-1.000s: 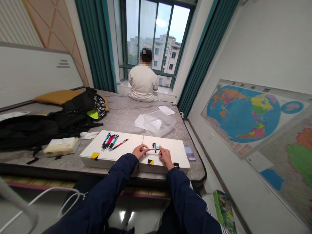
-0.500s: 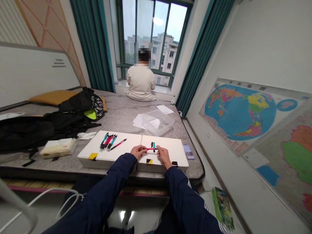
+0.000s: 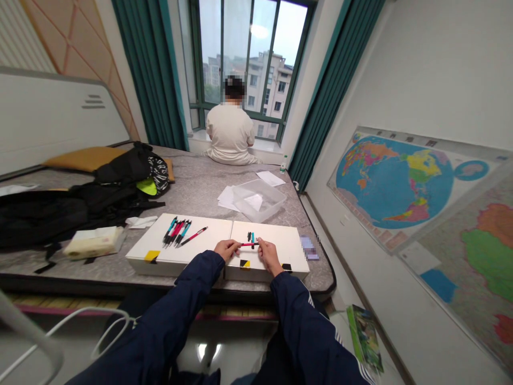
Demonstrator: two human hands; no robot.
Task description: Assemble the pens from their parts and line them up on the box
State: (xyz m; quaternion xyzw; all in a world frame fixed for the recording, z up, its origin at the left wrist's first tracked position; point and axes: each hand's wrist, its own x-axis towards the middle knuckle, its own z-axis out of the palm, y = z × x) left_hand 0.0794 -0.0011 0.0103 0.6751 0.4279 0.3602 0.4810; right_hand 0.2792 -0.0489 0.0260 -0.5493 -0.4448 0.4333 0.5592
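Observation:
Between my hands a red pen (image 3: 248,244) with a black end lies level, above the right white box (image 3: 280,235). My left hand (image 3: 227,249) pinches its left end, and my right hand (image 3: 269,254) grips the black end on the right. Just behind the pen, small black and teal pen parts (image 3: 251,236) rest on the box; their exact kind is too small to tell. To the left, several teal, red and black pens (image 3: 176,232) lie side by side on the left white box (image 3: 144,240), with a single red and black pen (image 3: 193,236) slanting beside them.
Behind the boxes, a clear plastic bin (image 3: 260,200) and white papers (image 3: 226,199) lie on the grey mattress (image 3: 192,182). A tissue pack (image 3: 94,243) and black bags (image 3: 112,198) are at left. A phone-like blurred object (image 3: 309,248) sits at right. A person (image 3: 230,131) sits by the window.
The view has shifted very slightly. Both hands keep their hold on the red pen, almost in the same place.

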